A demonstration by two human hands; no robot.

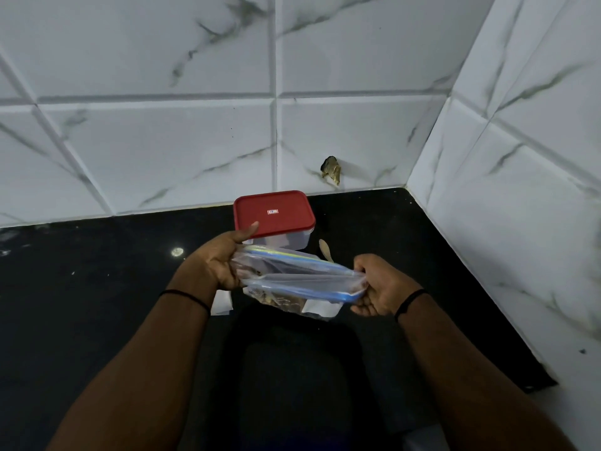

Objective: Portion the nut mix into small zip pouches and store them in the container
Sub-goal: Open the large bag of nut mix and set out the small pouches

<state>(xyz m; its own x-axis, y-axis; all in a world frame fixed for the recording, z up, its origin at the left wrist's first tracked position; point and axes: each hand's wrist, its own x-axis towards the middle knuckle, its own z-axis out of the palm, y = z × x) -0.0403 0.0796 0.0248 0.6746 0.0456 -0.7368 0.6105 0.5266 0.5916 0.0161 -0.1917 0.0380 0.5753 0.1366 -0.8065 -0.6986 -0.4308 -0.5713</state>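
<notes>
I hold a bundle of clear zip pouches (294, 278) with blue and yellow-green zip strips above the counter, brown nut mix showing inside the lower one. My left hand (221, 260) grips the bundle's left end, thumb raised. My right hand (374, 284) pinches its right end at the blue zip strip. Behind the pouches stands a clear container with a red lid (273, 214), closed. A small wooden spoon (325, 250) lies on the counter just right of the container, partly hidden by the pouches.
The black counter (97, 271) runs into a corner of white marble-look tiled walls (507, 206). A black tray (292, 369) lies in front of me under my forearms. White paper (222, 302) peeks out beneath the pouches. A hole (331, 169) marks the back wall.
</notes>
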